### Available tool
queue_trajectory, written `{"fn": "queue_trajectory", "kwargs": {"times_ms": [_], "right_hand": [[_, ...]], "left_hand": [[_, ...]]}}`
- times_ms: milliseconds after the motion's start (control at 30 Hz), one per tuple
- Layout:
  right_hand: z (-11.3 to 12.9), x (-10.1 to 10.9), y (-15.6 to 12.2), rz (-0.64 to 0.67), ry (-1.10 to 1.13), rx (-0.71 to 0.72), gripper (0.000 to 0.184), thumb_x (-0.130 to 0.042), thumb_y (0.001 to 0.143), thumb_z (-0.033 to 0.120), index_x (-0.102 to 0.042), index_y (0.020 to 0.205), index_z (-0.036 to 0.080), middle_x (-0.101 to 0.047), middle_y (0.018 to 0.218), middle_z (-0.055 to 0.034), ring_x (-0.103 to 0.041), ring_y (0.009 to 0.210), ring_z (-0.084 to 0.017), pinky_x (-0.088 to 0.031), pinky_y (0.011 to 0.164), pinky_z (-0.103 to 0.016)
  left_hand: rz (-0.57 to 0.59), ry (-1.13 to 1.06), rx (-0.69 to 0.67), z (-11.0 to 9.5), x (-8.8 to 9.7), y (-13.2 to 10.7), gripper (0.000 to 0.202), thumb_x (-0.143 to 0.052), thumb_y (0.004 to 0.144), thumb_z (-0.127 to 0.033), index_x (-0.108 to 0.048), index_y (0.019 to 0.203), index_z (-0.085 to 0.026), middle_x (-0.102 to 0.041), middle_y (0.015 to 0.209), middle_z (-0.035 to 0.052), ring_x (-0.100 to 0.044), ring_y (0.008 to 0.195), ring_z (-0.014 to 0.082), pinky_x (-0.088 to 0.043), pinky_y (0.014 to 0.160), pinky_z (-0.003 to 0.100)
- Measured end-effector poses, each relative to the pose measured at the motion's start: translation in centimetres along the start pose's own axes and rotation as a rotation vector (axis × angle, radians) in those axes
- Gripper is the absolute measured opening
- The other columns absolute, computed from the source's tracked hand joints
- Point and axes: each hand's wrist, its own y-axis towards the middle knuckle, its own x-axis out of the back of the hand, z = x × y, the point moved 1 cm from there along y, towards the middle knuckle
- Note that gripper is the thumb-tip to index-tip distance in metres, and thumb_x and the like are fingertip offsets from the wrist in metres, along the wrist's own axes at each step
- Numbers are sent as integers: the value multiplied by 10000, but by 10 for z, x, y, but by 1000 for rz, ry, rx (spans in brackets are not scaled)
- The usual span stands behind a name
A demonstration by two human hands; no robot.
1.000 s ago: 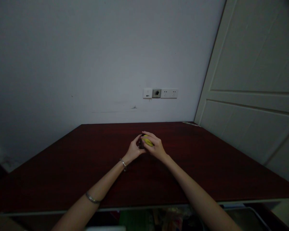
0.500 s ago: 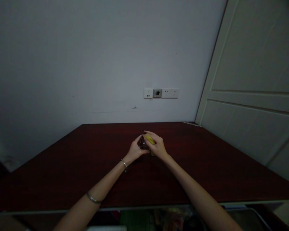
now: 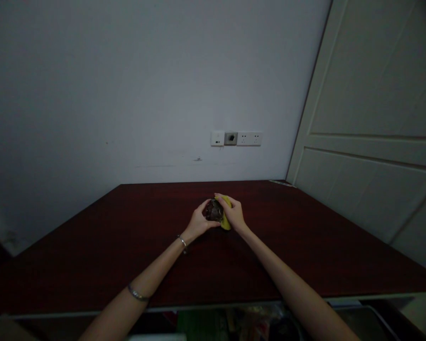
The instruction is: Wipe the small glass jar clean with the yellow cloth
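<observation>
Over the middle of the dark red table, my left hand [image 3: 199, 221] wraps its fingers and thumb round a small clear glass cup [image 3: 214, 210], through which the dark tabletop shows. The cup's exact shape is hard to make out in the dim light. My right hand [image 3: 235, 215] is closed on a yellow cloth [image 3: 226, 224], pressing it to the right side of the cup. Part of the cloth sticks out below my right fingers, and some of it is hidden behind them.
The dark red tabletop [image 3: 128, 227] reaches back to a pale wall [image 3: 156, 94] with sockets [image 3: 249, 138]. At the right stands a white panelled door [image 3: 372, 142]. Under the table's front edge sit several things, among them a green one [image 3: 202, 324].
My right hand has slid with the cloth from over the cup's top to its right side. More of the cup and cloth shows. My left hand stays in place.
</observation>
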Motion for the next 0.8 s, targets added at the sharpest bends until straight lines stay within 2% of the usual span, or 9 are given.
{"fn": "queue_trajectory", "kwargs": {"times_ms": [100, 200, 300, 433, 533, 667, 733, 800], "right_hand": [[8, -1, -7, 14, -83, 163, 224, -565, 795, 330, -694, 923, 200, -664, 1074, -81, -612, 1010, -221, -451, 934, -391], [17, -2, -14, 121, -179, 321, 211, -565, 797, 276, -682, 963, 220, -635, 1130, -81, -572, 1078, -221, -421, 968, -404], [21, -4, -18, 190, -221, 386, 215, -575, 787, 257, -677, 974, 230, -623, 1152, -78, -540, 1124, -226, -386, 1001, -427], [18, -3, -13, 105, -146, 295, 199, -563, 795, 281, -688, 939, 224, -649, 1097, -78, -586, 1050, -223, -434, 950, -413], [12, -1, -5, 21, -48, 135, 213, -566, 791, 331, -698, 899, 204, -679, 1032, -77, -625, 971, -222, -467, 909, -392], [7, -1, 1, -10, 55, -53, 289, -573, 778, 391, -695, 927, 175, -699, 983, -80, -642, 936, -231, -489, 875, -384], [7, -1, 0, -26, 65, -43, 289, -578, 778, 386, -691, 936, 173, -693, 1003, -82, -636, 953, -228, -483, 885, -380], [10, -2, -3, -32, 46, 34, 255, -577, 785, 364, -693, 921, 182, -679, 1042, -81, -624, 984, -222, -469, 908, -375]], "left_hand": [[-11, 15, -13, 1, 1, 2, 871, -830, 412, -115, -473, 1207, -127, -559, 1187, 144, -542, 1079, 275, -430, 949, 423], [-21, 7, -25, 1, 3, 3, 839, -810, 448, -121, -460, 1211, -113, -579, 1149, 146, -569, 1028, 259, -441, 926, 416], [-31, -1, -47, 1, 4, 4, 793, -791, 480, -133, -467, 1203, -111, -592, 1123, 138, -585, 993, 243, -448, 911, 400], [-28, 6, -35, -2, 3, 1, 821, -810, 450, -148, -470, 1197, -134, -588, 1121, 117, -565, 1028, 252, -466, 893, 395], [9, 17, -18, -7, 1, -4, 845, -819, 433, -142, -468, 1201, -149, -566, 1149, 117, -541, 1070, 265, -474, 889, 394], [33, 23, 9, -11, -1, -7, 857, -823, 435, -154, -459, 1211, -138, -566, 1141, 125, -549, 1054, 265, -476, 884, 394], [16, 5, 15, -11, -1, -7, 856, -828, 425, -158, -468, 1202, -140, -573, 1128, 118, -557, 1038, 261, -480, 876, 392], [3, -24, 20, -10, -2, -7, 837, -830, 417, -153, -488, 1181, -141, -591, 1101, 104, -569, 1015, 252, -480, 872, 383]]}}
